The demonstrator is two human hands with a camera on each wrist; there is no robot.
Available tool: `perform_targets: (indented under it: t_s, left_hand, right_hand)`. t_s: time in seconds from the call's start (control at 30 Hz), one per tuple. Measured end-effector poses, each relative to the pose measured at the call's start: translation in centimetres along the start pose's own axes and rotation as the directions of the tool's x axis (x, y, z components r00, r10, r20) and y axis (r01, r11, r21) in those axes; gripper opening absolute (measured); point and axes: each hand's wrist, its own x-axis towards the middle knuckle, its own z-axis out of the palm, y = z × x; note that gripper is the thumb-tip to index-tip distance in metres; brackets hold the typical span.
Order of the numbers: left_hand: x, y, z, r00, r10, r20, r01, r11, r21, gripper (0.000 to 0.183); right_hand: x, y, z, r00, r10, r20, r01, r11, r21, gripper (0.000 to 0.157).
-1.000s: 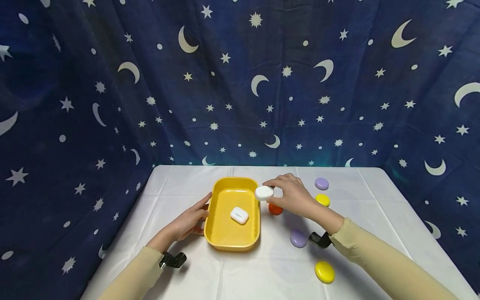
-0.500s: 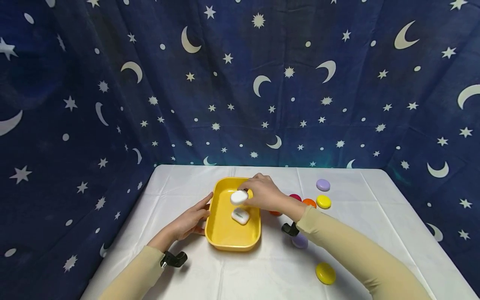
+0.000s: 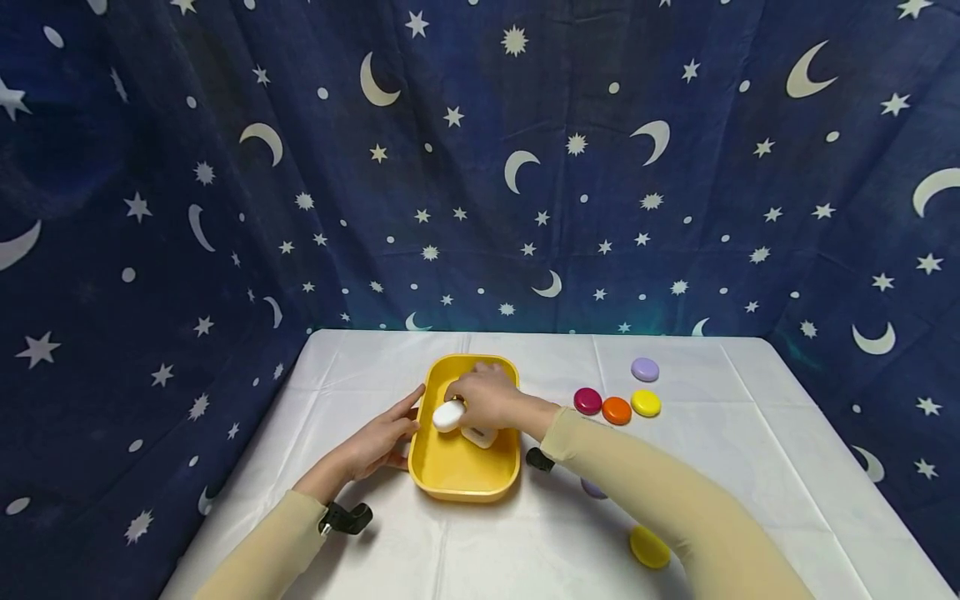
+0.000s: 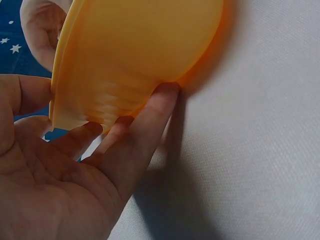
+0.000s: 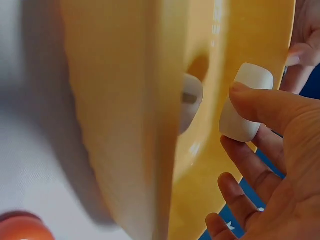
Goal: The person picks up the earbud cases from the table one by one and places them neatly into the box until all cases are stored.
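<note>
A yellow rectangular tray (image 3: 461,482) with rounded corners stands on the table. My right hand (image 3: 489,398) is over its inside, pinching a white rounded bar (image 3: 448,416) between thumb and fingers. In the right wrist view, that white bar (image 5: 246,102) hangs above the tray floor. A second white bar (image 3: 480,436), with small dark print, lies in the tray, partly hidden under the right hand. My left hand (image 3: 380,439) rests against the tray's left outer wall. In the left wrist view, its fingertips (image 4: 162,102) touch the wall from outside, fairly straight.
Right of the tray lie glossy round discs: magenta (image 3: 588,401), orange (image 3: 617,410), yellow (image 3: 646,403) and lilac (image 3: 645,369). Nearer, another yellow disc (image 3: 649,547) and a lilac disc (image 3: 592,488) are partly covered by the right sleeve. A starry curtain (image 3: 480,167) hangs behind the table.
My right hand has carried the white bar leftward from beside the tray's right rim to over its inside, and lower. The left hand and tray have stayed put.
</note>
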Motion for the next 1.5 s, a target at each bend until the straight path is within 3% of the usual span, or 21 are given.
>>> perform_targets:
  t_s: [0.17,0.33,0.6,0.8,1.17,1.5]
  left_hand:
    - [0.0,0.1,0.1,1.000,0.005,0.002,-0.005,1.000,0.002,0.070]
    - [-0.1,0.2,0.1,1.000,0.001,-0.002,-0.001,1.000,-0.003,0.071]
    - [0.0,0.2,0.1,1.000,-0.001,-0.005,0.001,1.000,0.005,0.070]
    - [0.0,0.2,0.2,1.000,-0.016,-0.024,0.016,1.000,0.013,0.070]
    - [-0.1,0.0,0.3,0.998,-0.021,-0.054,0.022,0.999,0.028,0.069]
    - [0.0,-0.1,0.4,0.998,-0.006,-0.068,0.008,0.999,0.041,0.069]
  right_hand:
    - [0.4,-0.5,0.4,1.000,-0.004,0.019,0.005,1.000,-0.014,0.030]
    - [0.6,-0.6,0.7,0.999,0.002,0.037,-0.002,1.000,-0.001,0.039]
    - [-0.4,0.5,-0.6,1.000,0.022,0.005,-0.022,0.998,0.054,0.044]
    - [-2.2,1.7,-2.2,0.997,-0.004,-0.080,0.014,0.992,0.125,0.046]
    - [-6.1,4.2,-5.7,0.969,0.082,-0.233,-0.031,0.976,0.215,0.049]
    - [-11.0,7.6,-7.0,0.937,0.131,-0.323,-0.052,0.969,0.242,0.049]
